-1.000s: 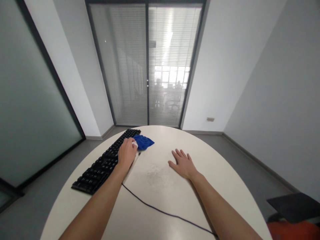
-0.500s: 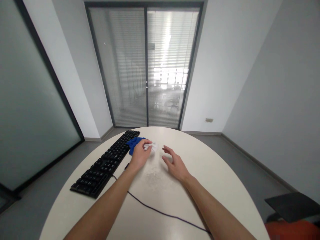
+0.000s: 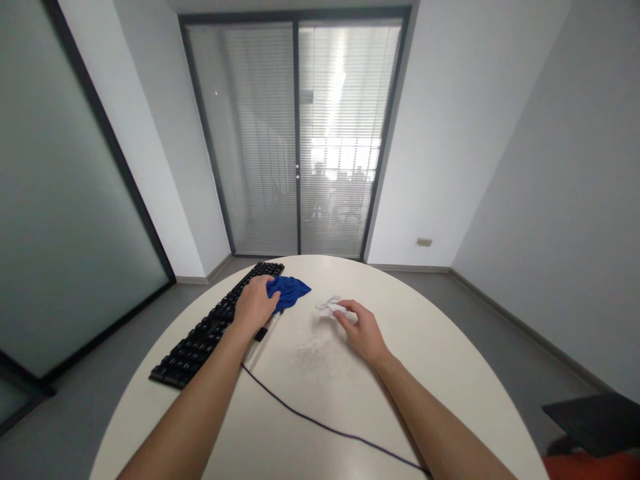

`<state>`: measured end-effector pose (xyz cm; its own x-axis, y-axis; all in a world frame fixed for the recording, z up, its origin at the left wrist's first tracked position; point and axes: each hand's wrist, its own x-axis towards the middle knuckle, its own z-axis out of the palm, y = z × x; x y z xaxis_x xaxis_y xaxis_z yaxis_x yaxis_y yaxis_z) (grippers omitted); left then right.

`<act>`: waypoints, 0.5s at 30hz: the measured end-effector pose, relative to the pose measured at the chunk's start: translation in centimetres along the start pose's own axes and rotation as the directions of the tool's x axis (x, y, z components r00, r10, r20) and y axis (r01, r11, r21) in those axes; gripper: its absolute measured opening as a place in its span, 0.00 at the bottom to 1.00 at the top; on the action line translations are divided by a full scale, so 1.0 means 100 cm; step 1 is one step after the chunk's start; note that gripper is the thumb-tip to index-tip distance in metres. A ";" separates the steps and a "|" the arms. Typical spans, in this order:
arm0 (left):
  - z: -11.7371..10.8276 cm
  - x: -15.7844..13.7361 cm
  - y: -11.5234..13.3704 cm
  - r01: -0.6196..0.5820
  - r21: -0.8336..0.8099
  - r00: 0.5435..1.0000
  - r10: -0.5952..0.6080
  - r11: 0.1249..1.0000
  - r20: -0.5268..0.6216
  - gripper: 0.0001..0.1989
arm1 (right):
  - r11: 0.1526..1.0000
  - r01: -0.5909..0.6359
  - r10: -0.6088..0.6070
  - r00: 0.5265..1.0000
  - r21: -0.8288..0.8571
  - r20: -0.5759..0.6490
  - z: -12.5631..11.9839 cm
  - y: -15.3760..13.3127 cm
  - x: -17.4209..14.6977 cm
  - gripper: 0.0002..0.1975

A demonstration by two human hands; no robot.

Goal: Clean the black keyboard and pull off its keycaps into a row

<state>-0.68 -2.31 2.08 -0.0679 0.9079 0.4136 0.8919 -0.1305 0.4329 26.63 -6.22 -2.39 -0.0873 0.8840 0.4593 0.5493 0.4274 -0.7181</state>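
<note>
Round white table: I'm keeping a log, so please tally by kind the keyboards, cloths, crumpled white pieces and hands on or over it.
Long black keyboard: 1
Crumpled blue fabric cloth: 1
Crumpled white paper or tissue: 1
Bare hands: 2 (left hand, right hand)
Total: 5

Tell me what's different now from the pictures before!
The crumpled white tissue went to the right: the left hand let it go and the right hand took hold of it. The left hand has gone back left and touches the blue cloth, whose folds look different. The keyboard and black cable stayed put.
</note>
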 end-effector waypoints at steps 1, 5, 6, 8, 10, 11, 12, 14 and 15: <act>-0.004 0.001 -0.012 0.083 0.136 0.996 -0.085 0.987 0.010 0.26 | 1.000 0.004 -0.004 1.000 -0.015 -0.006 0.000 0.001 0.000 0.16; -0.007 0.000 -0.051 0.275 0.374 0.933 -0.339 0.886 0.117 0.45 | 0.998 0.057 -0.058 0.998 -0.037 -0.014 0.001 0.003 0.000 0.14; -0.006 -0.001 -0.058 0.298 0.387 0.916 -0.375 0.873 0.141 0.47 | 0.997 0.067 -0.067 0.998 -0.038 -0.017 0.001 0.003 0.000 0.14; -0.004 -0.001 -0.068 0.320 0.387 0.896 -0.409 0.865 0.172 0.50 | 0.997 0.067 -0.068 0.997 -0.048 -0.026 0.000 0.002 0.000 0.13; -0.003 0.001 -0.075 0.336 0.373 0.889 -0.422 0.865 0.177 0.52 | 0.996 0.064 -0.066 0.997 -0.057 -0.030 0.000 0.002 0.000 0.12; -0.002 0.001 -0.078 0.344 0.366 0.887 -0.428 0.864 0.175 0.52 | 0.996 0.069 -0.070 0.997 -0.057 -0.030 0.001 0.003 -0.001 0.11; -0.002 0.002 -0.080 0.356 0.363 0.882 -0.438 0.861 0.174 0.53 | 0.996 0.074 -0.076 0.997 -0.054 -0.030 0.001 0.003 -0.001 0.11; -0.002 0.003 -0.082 0.376 0.365 0.870 -0.460 0.852 0.176 0.53 | 0.997 0.065 -0.066 0.997 -0.049 -0.033 0.001 0.006 -0.001 0.11; -0.003 0.004 -0.082 0.386 0.366 0.865 -0.471 0.847 0.176 0.53 | 0.998 0.046 -0.047 0.998 -0.053 -0.028 0.002 0.007 -0.001 0.11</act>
<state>-8.12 -1.00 -1.11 -0.3999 0.9165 0.0128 0.8926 0.3862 0.2328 26.89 -6.00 -3.04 -0.0894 0.8571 0.5074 0.5880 0.4566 -0.6677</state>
